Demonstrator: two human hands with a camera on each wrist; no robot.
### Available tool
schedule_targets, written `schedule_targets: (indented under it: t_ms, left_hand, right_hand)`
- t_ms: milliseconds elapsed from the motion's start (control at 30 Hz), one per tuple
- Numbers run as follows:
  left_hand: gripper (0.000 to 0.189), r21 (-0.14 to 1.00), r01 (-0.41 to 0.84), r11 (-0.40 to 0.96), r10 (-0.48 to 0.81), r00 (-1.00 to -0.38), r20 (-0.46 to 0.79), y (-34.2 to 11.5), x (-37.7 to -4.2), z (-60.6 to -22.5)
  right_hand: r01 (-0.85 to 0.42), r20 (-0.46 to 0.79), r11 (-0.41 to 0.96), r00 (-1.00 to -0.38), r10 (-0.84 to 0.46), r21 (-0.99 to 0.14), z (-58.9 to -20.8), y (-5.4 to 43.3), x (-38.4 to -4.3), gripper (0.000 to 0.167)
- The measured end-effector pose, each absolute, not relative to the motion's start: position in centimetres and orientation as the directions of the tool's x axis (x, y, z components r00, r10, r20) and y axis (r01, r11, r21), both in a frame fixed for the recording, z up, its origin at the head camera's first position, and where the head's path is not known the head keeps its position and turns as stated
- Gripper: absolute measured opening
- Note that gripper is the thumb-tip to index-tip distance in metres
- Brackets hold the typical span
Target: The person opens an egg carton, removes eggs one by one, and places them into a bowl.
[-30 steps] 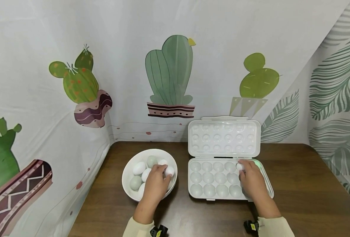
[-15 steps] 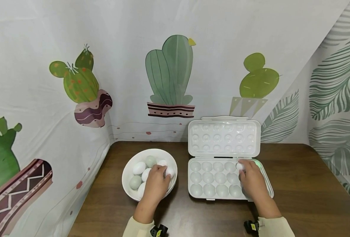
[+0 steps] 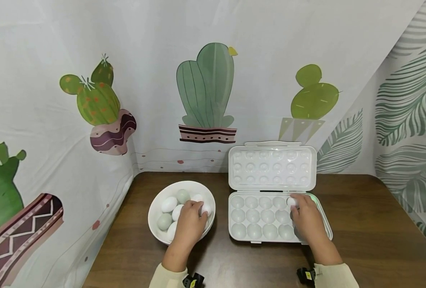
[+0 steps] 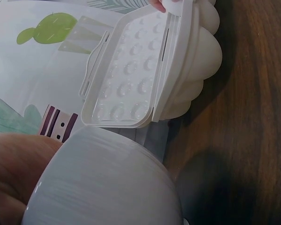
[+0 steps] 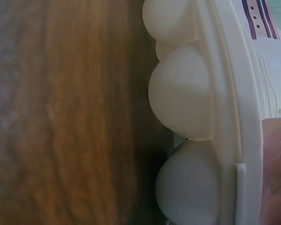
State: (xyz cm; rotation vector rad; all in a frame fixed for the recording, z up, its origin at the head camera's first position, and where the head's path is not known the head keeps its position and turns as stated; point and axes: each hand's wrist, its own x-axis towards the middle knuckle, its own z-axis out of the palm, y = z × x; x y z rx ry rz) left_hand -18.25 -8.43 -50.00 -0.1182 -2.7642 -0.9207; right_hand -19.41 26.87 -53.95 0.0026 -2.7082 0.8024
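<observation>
My left hand (image 3: 189,222) reaches into a white bowl (image 3: 154,228), with thumb and forefinger gripping a white egg (image 3: 206,209) near its right side. Around it in the bowl lie several white and pale green eggs, one pale green egg (image 3: 183,196) at the back. My right hand (image 3: 308,218) is over an open white plastic egg box (image 3: 243,241). Its thumb and forefinger pinch a white egg (image 3: 291,202) at the back row. That hand covers the cups at the box's right end. In the left wrist view, the bowl (image 4: 107,183) hides the left fingers.
The box's dimpled lid (image 3: 272,167) stands raised toward the wall cloth (image 3: 155,80) printed with cacti. Bowl and box stand side by side on a brown wooden table (image 3: 213,264). The box's rounded cup undersides (image 5: 182,89) show in the right wrist view.
Both hands stay in nearly the same place. The pale green egg at the back of the bowl has shifted slightly left, and the white egg at the left hand has moved very slightly.
</observation>
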Motion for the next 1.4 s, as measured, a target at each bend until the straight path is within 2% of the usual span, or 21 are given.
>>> schedule_targets:
  t_ms: [467,700,1100,1400]
  left_hand:
    - [0.031,0.591,0.134,0.796,-0.013,-0.971,0.238,-8.4,-18.5,-50.3]
    - [0.032,0.613,0.122,0.781,-0.03,-0.972,0.232,-8.4,-18.5,-50.3]
    - [0.024,0.659,0.163,0.734,-0.076,-0.945,0.318,-8.5,-18.4,-49.4]
    - [0.019,0.712,0.206,0.671,-0.091,-0.931,0.355,-8.1,-18.0,-48.6]
  right_hand:
    - [-0.07,0.277,0.847,-0.956,0.093,-0.527,-53.5,26.8,-19.2,0.04]
    - [-0.078,0.305,0.852,-0.947,0.099,-0.517,-53.2,26.7,-19.1,0.04]
    - [-0.1,0.336,0.844,-0.936,0.099,-0.527,-52.3,26.2,-18.7,0.039]
    - [-0.164,0.418,0.838,-0.905,0.082,-0.52,-51.8,25.6,-18.4,0.039]
